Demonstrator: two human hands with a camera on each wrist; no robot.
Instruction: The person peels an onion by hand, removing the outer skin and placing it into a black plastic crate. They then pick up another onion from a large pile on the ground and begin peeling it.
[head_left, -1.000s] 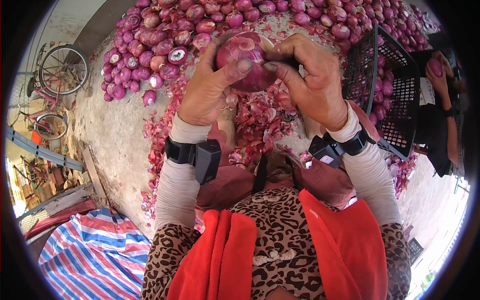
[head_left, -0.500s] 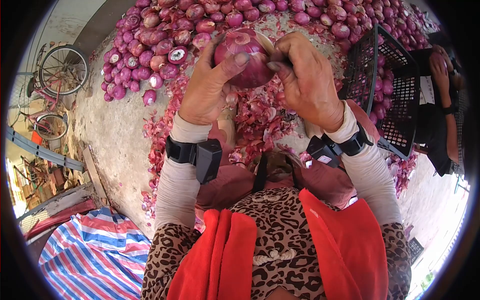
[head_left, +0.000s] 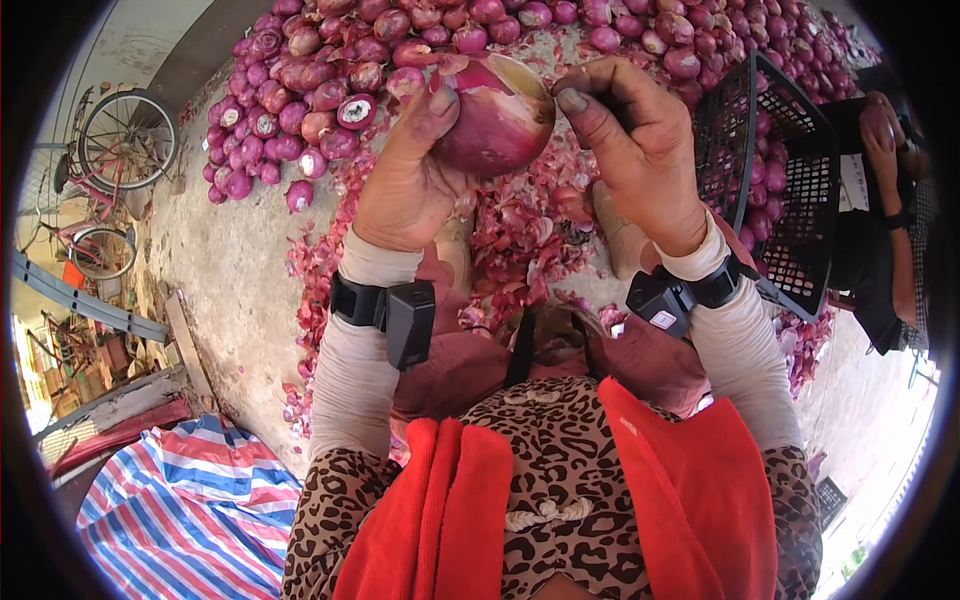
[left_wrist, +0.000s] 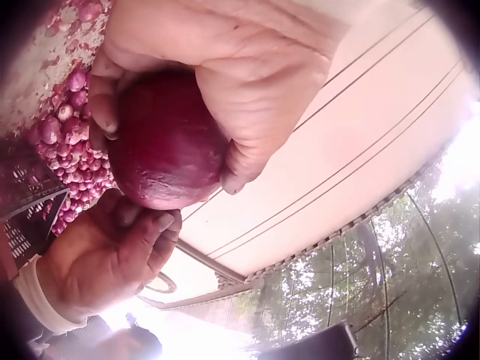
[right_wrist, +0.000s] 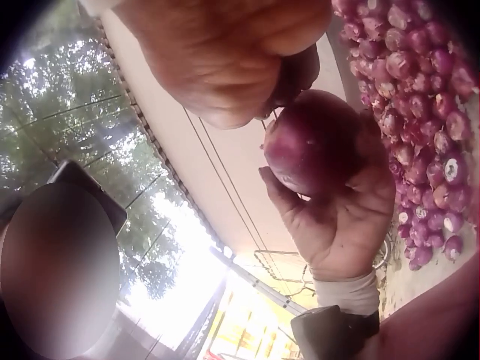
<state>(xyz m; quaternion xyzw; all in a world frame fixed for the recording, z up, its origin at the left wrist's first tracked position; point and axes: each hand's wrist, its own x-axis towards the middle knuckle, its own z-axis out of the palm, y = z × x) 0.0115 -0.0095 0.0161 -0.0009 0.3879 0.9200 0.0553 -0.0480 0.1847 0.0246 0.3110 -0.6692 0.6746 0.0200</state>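
Note:
A large red onion (head_left: 495, 135) sits in my left hand (head_left: 402, 185), fingers wrapped behind it and thumb along its near left side. Its top shows a pale, torn patch (head_left: 518, 78) beside loose papery skin. At the onion's right edge, thumb and forefinger of my right hand (head_left: 645, 155) pinch together on the outer skin. The left wrist view shows the onion's smooth dark underside (left_wrist: 169, 142), with the right fingertips right at its rim. In the right wrist view the left palm supports the onion (right_wrist: 315, 146) from below.
Heaped red onions (head_left: 300, 100) cover the floor ahead. Loose onion skins (head_left: 515, 225) lie between my feet. A black plastic crate (head_left: 765, 180) with onions stands tilted at right, beside another person's arm (head_left: 885, 165). Bicycles (head_left: 125, 140) and a striped tarp (head_left: 195, 500) are at left.
The left hand has turned the onion, bringing its pale torn patch into view at the top. My right hand has shifted slightly right, its fingertips now at the onion's right edge.

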